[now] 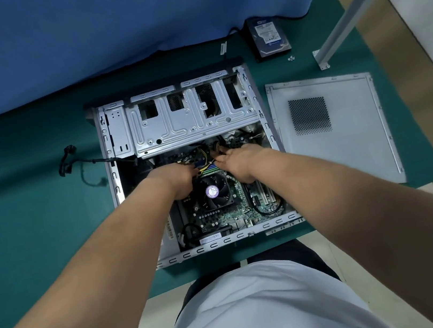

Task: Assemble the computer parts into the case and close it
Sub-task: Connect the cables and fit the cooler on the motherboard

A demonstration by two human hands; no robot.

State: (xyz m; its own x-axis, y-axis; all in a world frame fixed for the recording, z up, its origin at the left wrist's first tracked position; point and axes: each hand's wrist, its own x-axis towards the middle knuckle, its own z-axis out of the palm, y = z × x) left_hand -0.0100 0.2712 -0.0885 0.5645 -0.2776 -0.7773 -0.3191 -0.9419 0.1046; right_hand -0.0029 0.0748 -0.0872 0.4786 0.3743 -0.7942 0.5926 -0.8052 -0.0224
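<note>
An open computer case (176, 130) lies flat at the center of the green desk (35, 219). Inside it, the left hand (177, 179) and right hand (240, 163) meet, fingers curled around a yellow-and-black cable bundle (206, 166) above the cooler fan (213, 191). The side panel (348, 149) lies at 3 o'clock and a hard drive (269, 36) at 1 o'clock.

matt metal case (120, 127), blue cloth backdrop (79, 44)

Both forearms are bare, no sleeves reaching them; a white shirt (249, 313) covers the torso above dark trousers (293, 253).
</note>
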